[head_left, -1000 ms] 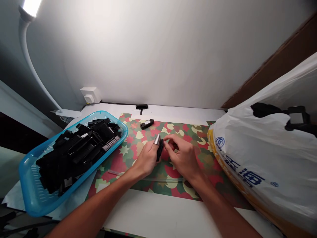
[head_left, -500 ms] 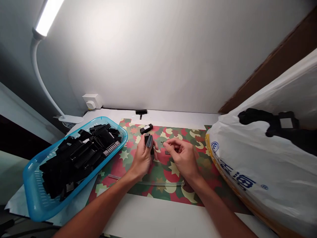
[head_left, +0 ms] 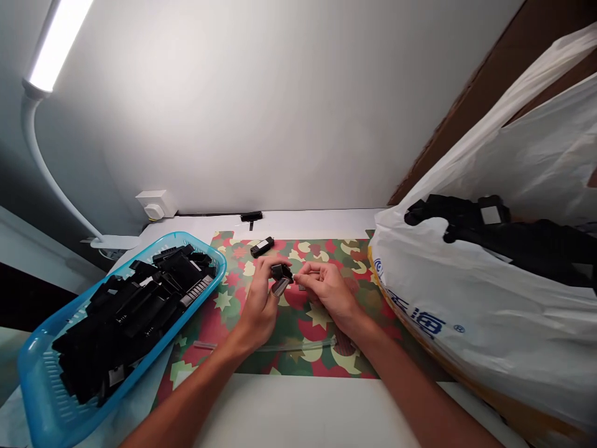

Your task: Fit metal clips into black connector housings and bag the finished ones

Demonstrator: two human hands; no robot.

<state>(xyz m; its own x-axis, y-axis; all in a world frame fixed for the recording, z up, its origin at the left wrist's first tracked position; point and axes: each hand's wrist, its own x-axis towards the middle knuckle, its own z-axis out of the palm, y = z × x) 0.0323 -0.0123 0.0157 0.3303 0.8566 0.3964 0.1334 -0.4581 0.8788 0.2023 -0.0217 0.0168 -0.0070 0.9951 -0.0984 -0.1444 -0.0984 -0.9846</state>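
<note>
My left hand (head_left: 260,303) grips a small black plastic part (head_left: 280,272) over the patterned mat (head_left: 298,336); a metal thimble (head_left: 280,287) covers its thumb tip. My right hand (head_left: 329,294) is close to its right, fingers pinched on a tiny dark piece (head_left: 301,287) next to the black part. Both hands hover just above the middle of the mat.
A blue basket (head_left: 41,373) full of black plastic parts stands at the left. A big white plastic bag (head_left: 476,311) holding more black parts fills the right. One black part (head_left: 262,247) lies on the mat's far edge, another (head_left: 250,217) by the wall. A lamp (head_left: 51,43) and socket (head_left: 155,205) are at the back left.
The hands separated after holding the part together, then came close again. The left hand turned the black part. The view shifted right and down.
</note>
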